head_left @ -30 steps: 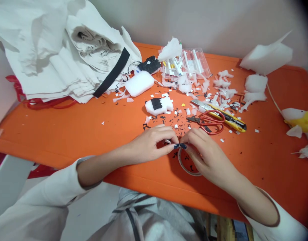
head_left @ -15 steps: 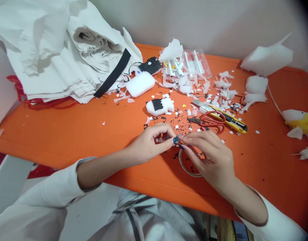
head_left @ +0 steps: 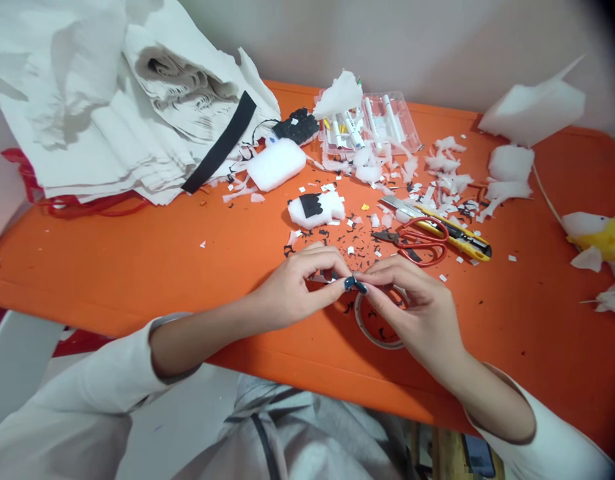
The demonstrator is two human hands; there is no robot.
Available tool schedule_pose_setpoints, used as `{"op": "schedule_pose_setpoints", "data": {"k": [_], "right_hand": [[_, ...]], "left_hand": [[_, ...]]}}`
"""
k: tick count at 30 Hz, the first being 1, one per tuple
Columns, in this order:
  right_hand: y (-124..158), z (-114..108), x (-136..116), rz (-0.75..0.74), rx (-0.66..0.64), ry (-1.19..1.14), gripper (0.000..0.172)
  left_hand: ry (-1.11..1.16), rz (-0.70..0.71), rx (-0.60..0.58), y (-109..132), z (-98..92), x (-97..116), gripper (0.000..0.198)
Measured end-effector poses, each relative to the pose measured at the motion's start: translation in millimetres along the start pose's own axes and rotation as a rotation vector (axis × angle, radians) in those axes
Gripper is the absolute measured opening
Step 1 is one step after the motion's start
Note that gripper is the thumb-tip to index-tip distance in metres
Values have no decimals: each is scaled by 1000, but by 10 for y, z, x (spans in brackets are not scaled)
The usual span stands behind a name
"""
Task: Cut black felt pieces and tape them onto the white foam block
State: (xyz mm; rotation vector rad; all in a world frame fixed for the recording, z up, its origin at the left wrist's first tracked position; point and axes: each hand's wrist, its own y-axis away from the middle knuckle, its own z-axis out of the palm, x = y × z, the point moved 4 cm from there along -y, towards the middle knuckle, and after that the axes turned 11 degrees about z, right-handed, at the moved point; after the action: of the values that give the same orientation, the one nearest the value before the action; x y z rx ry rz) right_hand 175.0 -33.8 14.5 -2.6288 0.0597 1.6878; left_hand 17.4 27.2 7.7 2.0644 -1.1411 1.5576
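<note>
My left hand (head_left: 302,283) and my right hand (head_left: 417,303) meet fingertip to fingertip above the near part of the orange table. Both are closed in a pinch, dark-painted thumbnails side by side. Whatever lies between the fingertips is too small and too covered to name. Partly under my right hand lies a roll of tape (head_left: 358,319), flat on the table. Just beyond my hands sits a white foam piece (head_left: 332,208) with a black patch (head_left: 313,205) across it. Red-handled scissors (head_left: 421,241) rest beyond my right hand, against a yellow utility knife (head_left: 462,241).
Black and white scraps litter the table (head_left: 137,267). A large stack of white sheets (head_left: 102,133) with a black strip (head_left: 221,143) stands at left. Behind are a white foam block (head_left: 276,165) and a clear box of markers (head_left: 412,133). A yellow-and-white figure (head_left: 605,237) is far right.
My right fingertips have closed in against the left ones, and the thumbs now meet. The whole view has shifted slightly. Objects on the table stay put.
</note>
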Motion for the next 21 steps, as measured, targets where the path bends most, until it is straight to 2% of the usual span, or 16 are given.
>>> {"op": "schedule_pose_setpoints", "data": {"k": [11, 21], "right_hand": [[-12, 16, 51, 33, -51, -132, 14], [-13, 4, 64, -24, -19, -46, 11]], "left_hand": [[24, -4, 3, -19, -4, 16, 14], [-28, 33, -4, -8, 2, 21, 13]]}}
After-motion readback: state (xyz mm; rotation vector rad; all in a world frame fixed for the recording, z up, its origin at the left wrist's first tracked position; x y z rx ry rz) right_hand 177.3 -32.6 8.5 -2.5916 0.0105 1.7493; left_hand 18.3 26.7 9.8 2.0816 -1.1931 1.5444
